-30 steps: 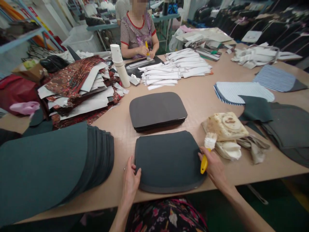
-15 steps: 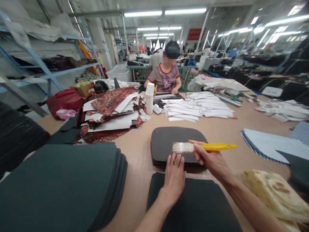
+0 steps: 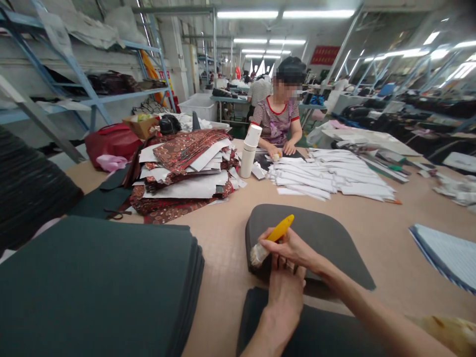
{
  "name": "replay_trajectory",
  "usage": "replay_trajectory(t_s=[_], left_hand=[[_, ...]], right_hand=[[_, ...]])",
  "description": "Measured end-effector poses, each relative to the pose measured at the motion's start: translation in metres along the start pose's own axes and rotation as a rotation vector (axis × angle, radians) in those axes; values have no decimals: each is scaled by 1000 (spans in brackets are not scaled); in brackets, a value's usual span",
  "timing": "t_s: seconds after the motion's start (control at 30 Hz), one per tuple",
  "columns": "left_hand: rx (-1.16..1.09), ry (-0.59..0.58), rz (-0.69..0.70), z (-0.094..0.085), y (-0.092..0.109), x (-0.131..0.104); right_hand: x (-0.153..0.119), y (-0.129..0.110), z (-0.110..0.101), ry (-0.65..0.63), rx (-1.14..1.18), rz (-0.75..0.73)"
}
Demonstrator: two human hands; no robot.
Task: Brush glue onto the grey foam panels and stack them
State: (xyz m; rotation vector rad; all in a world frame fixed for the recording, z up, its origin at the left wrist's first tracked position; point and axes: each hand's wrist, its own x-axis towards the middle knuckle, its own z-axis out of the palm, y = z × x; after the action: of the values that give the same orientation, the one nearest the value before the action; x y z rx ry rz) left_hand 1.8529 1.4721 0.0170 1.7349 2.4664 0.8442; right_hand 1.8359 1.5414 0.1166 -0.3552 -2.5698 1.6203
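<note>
My right hand (image 3: 288, 247) is closed round a yellow-handled brush (image 3: 280, 228), its pale bristles down at the left front edge of a dark grey rounded panel stack (image 3: 316, 233). Just below it, my left hand (image 3: 285, 285) rests at the stack's front edge, fingers apart and partly hidden behind the right hand. Nearest me lies another dark panel stack (image 3: 327, 327), partly covered by my left forearm.
A tall stack of dark green sheets (image 3: 92, 277) fills the left. Behind are patterned red pieces (image 3: 186, 158), white cups (image 3: 248, 158) and white strips (image 3: 327, 173). Across the table a person (image 3: 278, 114) works. Striped fabric (image 3: 446, 253) lies right.
The brush has moved left and down to the panel's edge, its handle now pointing up. The view has shifted, and the top panel's right end now extends further out.
</note>
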Motion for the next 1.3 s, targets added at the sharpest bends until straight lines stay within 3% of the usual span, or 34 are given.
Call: replay_trajectory(t_s=[0.07,0.27,0.37,0.5,0.63,0.77,0.97,1.03,1.2,1.3], left_hand=[[-27,4,10,-8,-1,-1],[-86,-22,27,-20,-2,-4],[-95,-13,31,-17,-3,-6],[-95,42,35,-13,-2,-9],[-75,81,14,-10,-1,-10],[-64,89,41,-3,-5,-7],[-18,91,55,9,-12,-3],[8,103,63,10,-13,-3],[104,128,105,9,-15,-3],[140,145,103,9,-15,-2]], right_hand=[[24,6,-7,38,-44,-49],[90,14,-42,328,-31,-120],[94,12,-50,333,-45,-122],[97,19,-51,225,-63,-111],[107,35,-74,352,-77,-82],[105,37,-103,433,-75,-69],[108,27,-113,182,-61,-74],[107,31,-125,153,-66,-62],[74,55,-176,207,-108,-18],[47,68,-202,317,-128,4]])
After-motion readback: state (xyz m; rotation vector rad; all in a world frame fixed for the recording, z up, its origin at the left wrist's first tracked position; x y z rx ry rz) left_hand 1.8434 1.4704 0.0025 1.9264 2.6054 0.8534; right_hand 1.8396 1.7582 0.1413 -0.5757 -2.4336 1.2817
